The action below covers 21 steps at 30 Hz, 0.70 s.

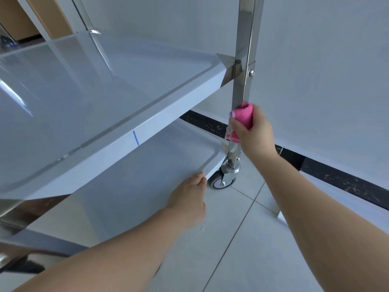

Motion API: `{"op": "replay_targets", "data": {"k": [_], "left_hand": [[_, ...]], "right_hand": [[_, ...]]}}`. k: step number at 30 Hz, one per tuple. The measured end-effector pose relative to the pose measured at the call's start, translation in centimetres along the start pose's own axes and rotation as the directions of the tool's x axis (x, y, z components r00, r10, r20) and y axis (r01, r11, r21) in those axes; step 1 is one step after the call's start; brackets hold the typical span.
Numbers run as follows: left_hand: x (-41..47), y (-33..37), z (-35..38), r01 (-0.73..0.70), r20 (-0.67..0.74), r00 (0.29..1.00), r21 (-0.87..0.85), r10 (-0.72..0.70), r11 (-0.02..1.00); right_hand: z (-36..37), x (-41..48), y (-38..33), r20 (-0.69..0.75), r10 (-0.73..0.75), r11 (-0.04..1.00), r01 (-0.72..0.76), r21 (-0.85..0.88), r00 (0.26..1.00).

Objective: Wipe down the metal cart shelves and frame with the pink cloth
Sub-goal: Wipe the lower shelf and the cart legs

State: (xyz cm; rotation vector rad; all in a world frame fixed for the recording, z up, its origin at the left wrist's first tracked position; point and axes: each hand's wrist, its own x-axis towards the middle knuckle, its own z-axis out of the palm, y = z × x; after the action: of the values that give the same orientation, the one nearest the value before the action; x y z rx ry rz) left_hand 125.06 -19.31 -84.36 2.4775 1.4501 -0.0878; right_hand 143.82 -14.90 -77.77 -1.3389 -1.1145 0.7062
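Observation:
The metal cart fills the left and middle of the head view, with a middle shelf [105, 98] and a bottom shelf [147, 165] below it. A shiny upright post [245, 49] stands at the cart's near right corner. My right hand [255, 131] grips the pink cloth [244, 116], which is wrapped around the post between the two shelves. My left hand [189, 199] holds the front edge of the bottom shelf, its fingertips hidden over the rim.
A caster wheel [223, 180] sits under the post on the pale tiled floor [242, 249]. A white wall with a black baseboard [336, 175] runs close behind the cart. A brown cabinet [31, 15] stands at the far left.

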Motion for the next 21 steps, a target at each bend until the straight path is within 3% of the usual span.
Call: {"op": "replay_targets", "data": {"k": [5,10,17,21], "left_hand": [[-3.0,1.3,-0.8,-0.150,0.015,0.989,0.036,0.150,0.988],[-8.1,0.9,-1.2,-0.289,0.060,0.956,0.042,0.286,0.956],[-16.8,-2.0,-3.1,-0.380,0.044,0.922,-0.084,0.384,0.921],[-21.5,-5.4,-3.0,-0.289,0.124,0.944,-0.129,0.305,0.948]], "right_hand": [[-1.3,-3.1,3.6,-0.040,0.214,0.976,-0.216,-0.040,0.976],[-1.3,-5.2,4.7,-0.064,0.274,0.961,-0.275,-0.006,0.960],[2.1,-8.6,3.1,0.037,0.290,0.954,-0.292,0.070,0.956],[3.9,-10.8,2.8,0.104,0.286,0.955,-0.292,0.049,0.952]]}}
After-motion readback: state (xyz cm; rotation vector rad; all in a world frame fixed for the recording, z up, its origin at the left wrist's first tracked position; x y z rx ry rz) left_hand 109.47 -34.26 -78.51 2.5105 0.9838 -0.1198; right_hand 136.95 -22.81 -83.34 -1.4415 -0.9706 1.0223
